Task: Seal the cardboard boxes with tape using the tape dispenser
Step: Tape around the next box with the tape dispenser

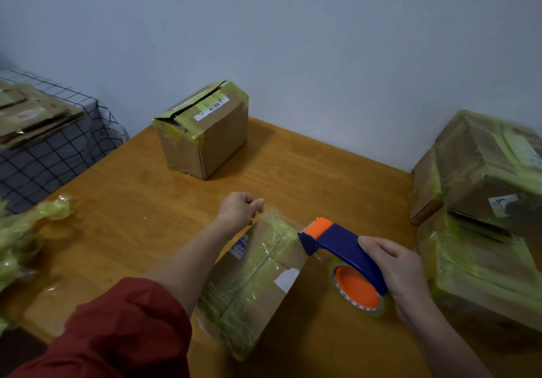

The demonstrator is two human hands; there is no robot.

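On wooden table (140, 216), carton (249, 289), glossy tape (281, 220), dispenser (343, 248)

Box stack (475, 172) blurred, cropped by right edge; tape scraps (17, 245) cropped left

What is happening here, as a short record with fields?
Left hand: pinches tape at far edge of near box
Right hand: grips dispenser, head at that box's corner
Far box: top seam gaping
Right side: taped boxes, stacked
Left side: crumpled tape scraps
Table: wooden
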